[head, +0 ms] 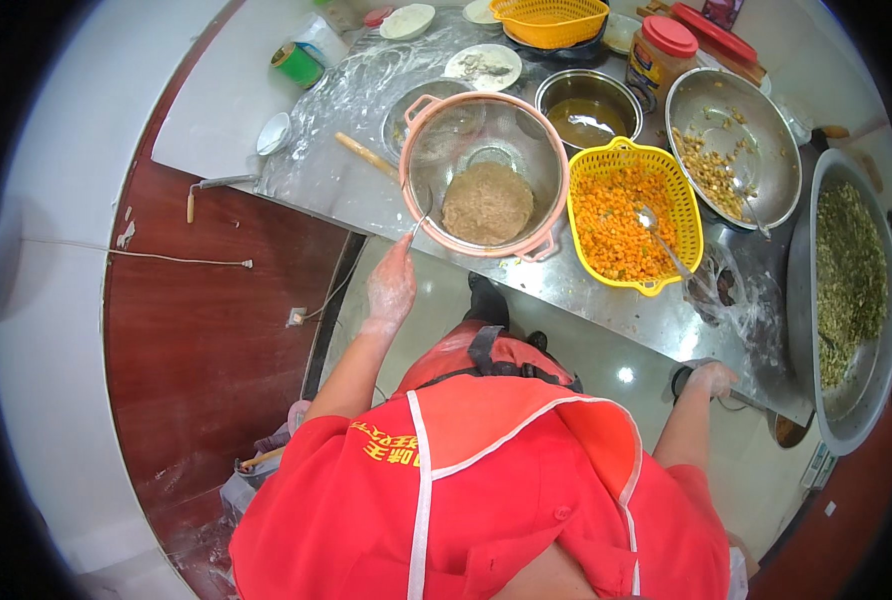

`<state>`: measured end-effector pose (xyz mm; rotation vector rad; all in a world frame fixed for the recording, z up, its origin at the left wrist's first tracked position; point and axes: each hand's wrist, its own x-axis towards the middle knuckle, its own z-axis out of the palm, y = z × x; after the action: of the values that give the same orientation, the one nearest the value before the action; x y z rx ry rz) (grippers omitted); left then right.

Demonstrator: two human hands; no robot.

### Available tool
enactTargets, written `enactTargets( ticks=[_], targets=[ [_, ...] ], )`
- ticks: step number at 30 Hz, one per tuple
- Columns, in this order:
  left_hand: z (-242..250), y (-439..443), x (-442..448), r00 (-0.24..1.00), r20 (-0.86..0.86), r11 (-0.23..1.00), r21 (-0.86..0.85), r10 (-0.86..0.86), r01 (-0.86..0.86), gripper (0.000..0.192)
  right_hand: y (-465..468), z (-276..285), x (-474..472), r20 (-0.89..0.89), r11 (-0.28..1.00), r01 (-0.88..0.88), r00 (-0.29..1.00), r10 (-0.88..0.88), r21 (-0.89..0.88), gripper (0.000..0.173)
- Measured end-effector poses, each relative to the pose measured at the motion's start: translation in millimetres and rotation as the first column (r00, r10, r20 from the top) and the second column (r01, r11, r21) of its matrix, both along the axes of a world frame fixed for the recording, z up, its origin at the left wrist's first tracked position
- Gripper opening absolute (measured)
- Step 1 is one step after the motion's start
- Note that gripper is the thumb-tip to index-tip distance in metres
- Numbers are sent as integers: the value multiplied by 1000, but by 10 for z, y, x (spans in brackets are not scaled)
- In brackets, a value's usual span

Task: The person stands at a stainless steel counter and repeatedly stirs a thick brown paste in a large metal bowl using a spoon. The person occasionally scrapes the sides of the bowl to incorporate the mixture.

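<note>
My left hand [391,289], dusted with flour, grips the thin metal handle of a spoon [422,217] at the near left rim of a pink-rimmed mesh colander [558,176]. A mound of pale brown minced filling [488,204] lies in the colander; the spoon's tip is hard to make out beside it. Farther right, my right hand [714,377] is at the front edge of the metal table [543,281], its fingers partly hidden. Between my hands a yellow plastic basket [577,234] holds diced orange filling [618,217] with a metal spoon [663,238] in it.
A wooden rolling pin [367,157] lies left of the colander. Behind stand a pot of oil [594,120] and a red-lidded jar [659,56]. To the right are a steel bowl [772,142], a plastic bag [720,289] and a large basin of chopped greens [802,300].
</note>
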<state>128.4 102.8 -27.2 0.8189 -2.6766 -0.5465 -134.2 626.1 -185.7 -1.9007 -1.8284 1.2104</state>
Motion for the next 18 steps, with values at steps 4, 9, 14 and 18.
enactTargets(
  ticks=[4, 9, 14, 18],
  targets=[
    [41, 60, -35, 999, 36, 1000, 26, 9, -10, 38, 228, -285, 10, 67, 985, -169, 984, 167, 35, 39],
    [-2, 87, -11, 998, 51, 999, 23, -32, 31, 38, 329, -449, -6, 151, 970, -233, 964, 221, 67, 39],
    [-166, 198, -57, 996, 85, 1000, 10, -29, 29, 38, 422, -637, -53, 132, 976, -177, 978, 160, 130, 37],
    [-18, 279, -98, 997, 75, 996, 77, 27, -33, 38, 466, -739, -58, 129, 969, -194, 976, 174, 156, 36]
  ],
)
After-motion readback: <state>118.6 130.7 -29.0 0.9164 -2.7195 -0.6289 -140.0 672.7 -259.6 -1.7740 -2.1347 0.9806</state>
